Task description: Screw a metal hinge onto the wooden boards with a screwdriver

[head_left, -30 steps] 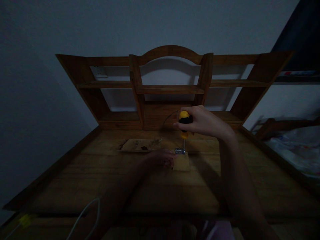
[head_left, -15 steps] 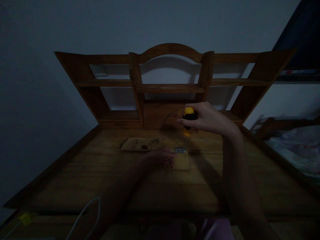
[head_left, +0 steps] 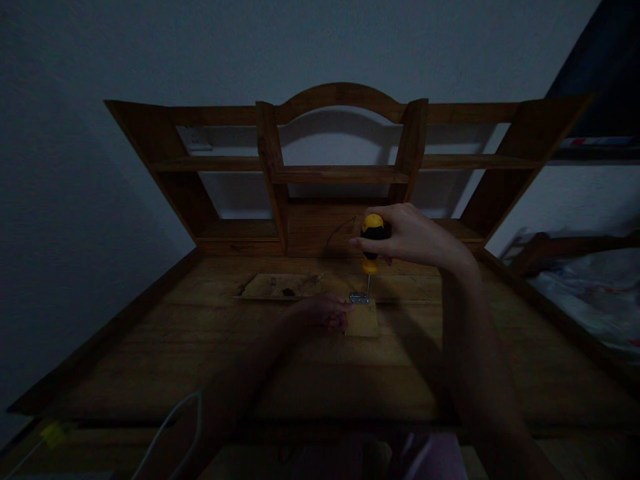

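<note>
My right hand (head_left: 407,237) is closed around the yellow and black handle of a screwdriver (head_left: 373,245). The screwdriver stands nearly upright, its thin shaft running down to the right part of a small metal hinge (head_left: 359,298). Under part of the hinge lies a small light wooden block (head_left: 362,320) on the desk top. My left hand (head_left: 325,312) is at the left side of the block, fingers curled, with a fingertip at the hinge's left end. Whether the left fingers grip the block or only press on it is hard to see in the dim light.
A flat strip of rough wood (head_left: 283,285) lies behind my left hand. At the back of the desk (head_left: 165,347) rises a wooden shelf unit (head_left: 340,176). A pale cable (head_left: 199,407) loops at the front left, near a yellow object (head_left: 54,435). Bedding (head_left: 590,293) shows at the right.
My right hand and the screwdriver handle have shifted slightly left, and the handle looks sharper now. The left hand, hinge and block hold their places.
</note>
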The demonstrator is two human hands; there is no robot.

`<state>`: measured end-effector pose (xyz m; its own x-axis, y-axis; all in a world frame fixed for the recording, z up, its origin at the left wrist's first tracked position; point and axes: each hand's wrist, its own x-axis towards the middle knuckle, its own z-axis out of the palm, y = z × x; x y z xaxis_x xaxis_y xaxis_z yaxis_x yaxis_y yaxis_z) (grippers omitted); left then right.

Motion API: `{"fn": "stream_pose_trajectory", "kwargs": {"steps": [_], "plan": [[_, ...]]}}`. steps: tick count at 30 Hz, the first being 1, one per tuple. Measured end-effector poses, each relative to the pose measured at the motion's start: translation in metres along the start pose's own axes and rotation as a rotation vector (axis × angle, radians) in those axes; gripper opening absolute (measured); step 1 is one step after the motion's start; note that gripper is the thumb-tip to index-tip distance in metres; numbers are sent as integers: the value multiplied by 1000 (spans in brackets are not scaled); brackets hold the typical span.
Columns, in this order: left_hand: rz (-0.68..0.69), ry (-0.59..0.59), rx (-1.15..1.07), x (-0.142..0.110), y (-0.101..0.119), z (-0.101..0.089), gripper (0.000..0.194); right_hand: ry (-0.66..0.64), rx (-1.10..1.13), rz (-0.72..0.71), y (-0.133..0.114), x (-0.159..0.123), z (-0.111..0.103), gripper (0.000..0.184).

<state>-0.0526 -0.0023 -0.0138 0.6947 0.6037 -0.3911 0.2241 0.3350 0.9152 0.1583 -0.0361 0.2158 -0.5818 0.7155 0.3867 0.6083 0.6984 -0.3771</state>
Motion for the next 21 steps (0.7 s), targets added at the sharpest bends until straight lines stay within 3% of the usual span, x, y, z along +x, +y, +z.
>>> {"fn": "stream_pose_trajectory", "kwargs": {"steps": [21], "plan": [[-28, -1, 14, -1, 2, 1, 41, -18, 42, 37, 4, 3, 4, 29]]}}
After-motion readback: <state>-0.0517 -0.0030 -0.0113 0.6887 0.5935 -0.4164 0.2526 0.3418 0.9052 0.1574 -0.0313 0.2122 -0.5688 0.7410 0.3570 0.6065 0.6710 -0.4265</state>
